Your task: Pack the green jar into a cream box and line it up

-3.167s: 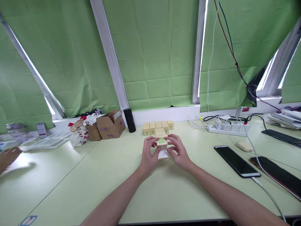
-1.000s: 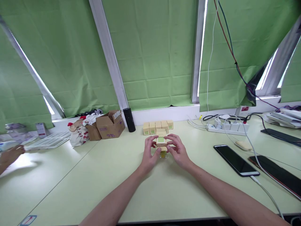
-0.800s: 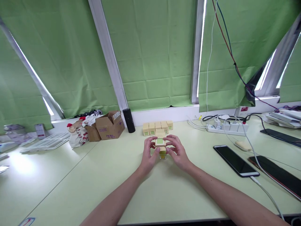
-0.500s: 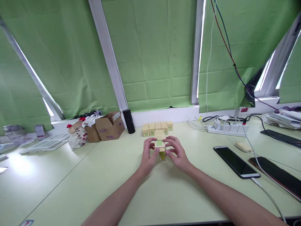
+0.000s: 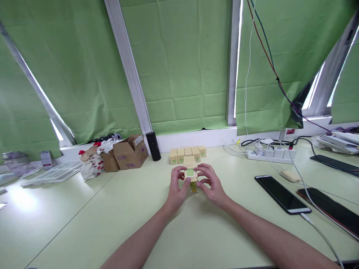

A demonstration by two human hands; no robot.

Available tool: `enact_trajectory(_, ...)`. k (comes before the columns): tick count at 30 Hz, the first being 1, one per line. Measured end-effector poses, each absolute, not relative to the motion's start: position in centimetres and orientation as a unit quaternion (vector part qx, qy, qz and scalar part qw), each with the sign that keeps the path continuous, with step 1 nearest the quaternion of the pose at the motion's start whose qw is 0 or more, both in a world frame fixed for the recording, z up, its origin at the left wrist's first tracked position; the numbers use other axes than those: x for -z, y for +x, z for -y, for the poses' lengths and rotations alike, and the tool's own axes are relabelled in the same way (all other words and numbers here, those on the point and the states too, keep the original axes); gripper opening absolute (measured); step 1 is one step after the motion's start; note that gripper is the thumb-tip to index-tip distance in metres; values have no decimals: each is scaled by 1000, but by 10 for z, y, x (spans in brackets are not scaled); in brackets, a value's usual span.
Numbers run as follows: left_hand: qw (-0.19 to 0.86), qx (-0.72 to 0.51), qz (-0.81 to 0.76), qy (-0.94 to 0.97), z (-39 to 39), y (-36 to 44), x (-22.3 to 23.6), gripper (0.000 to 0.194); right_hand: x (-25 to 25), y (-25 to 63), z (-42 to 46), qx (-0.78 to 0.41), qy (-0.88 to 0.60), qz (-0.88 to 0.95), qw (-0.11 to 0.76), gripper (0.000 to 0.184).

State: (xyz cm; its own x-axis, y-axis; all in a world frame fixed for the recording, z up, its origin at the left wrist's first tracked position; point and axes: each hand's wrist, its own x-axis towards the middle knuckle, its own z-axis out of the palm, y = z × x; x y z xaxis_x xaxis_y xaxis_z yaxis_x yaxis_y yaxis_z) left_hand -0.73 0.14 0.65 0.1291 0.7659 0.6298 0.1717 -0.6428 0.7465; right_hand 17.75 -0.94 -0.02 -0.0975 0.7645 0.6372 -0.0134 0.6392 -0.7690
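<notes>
At table centre, directly before me, both hands are on one item. My left hand point(image 5: 176, 192) grips the left side of a small pale-yellow card box w/ a white-edged green square on its face point(image 5: 190, 172); fingertips high, thumb low. My right hand point(image 5: 214, 189) grips the opp. side likewise, fingers curled. Box is btwn the hands, tilted, square facing me. Just below its near end: a small see-through yellow-green item point(image 5: 193, 187), partly hidden by box; whether it's attached, can't tell.

Beyond the hands, near the wall: a row of similar pale-yellow boxes point(image 5: 181, 152), approx. five, set side by side, green squares to the front where visible.

Left of row: a matte black upright cylinder point(image 5: 153, 146), then an open brown cardboard carton point(image 5: 130, 154), and a white bag w/ red print point(image 5: 92, 165) next to that. Far left, flat white slatted pcs. point(image 5: 53, 174) on the pale green table point(image 5: 126, 220).

Right side: a white multi-socket power strip point(image 5: 270, 157) w/ plugs & cables; nearer me, a black smartphone w/ white ends point(image 5: 282, 195), cable in, and a second dark phone point(image 5: 331, 205) beside it. Backdrop: green fabric blinds point(image 5: 185, 67).
</notes>
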Motion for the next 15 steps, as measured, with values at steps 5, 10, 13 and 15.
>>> enact_trajectory(5,230,-568,-319,723,0,-8,-7,38,-1,177,9,-317,-289,662,615,37)
enact_trajectory(10,243,-557,-304,734,2,-9,-8,47,-3,176,10,-314,-295,657,619,35)
enact_trajectory(13,240,-562,-311,728,1,-9,-7,45,-4,176,11,-317,-297,655,618,34)
enact_trajectory(15,235,-563,-314,727,0,-9,-7,44,-4,176,11,-314,-299,654,619,34)
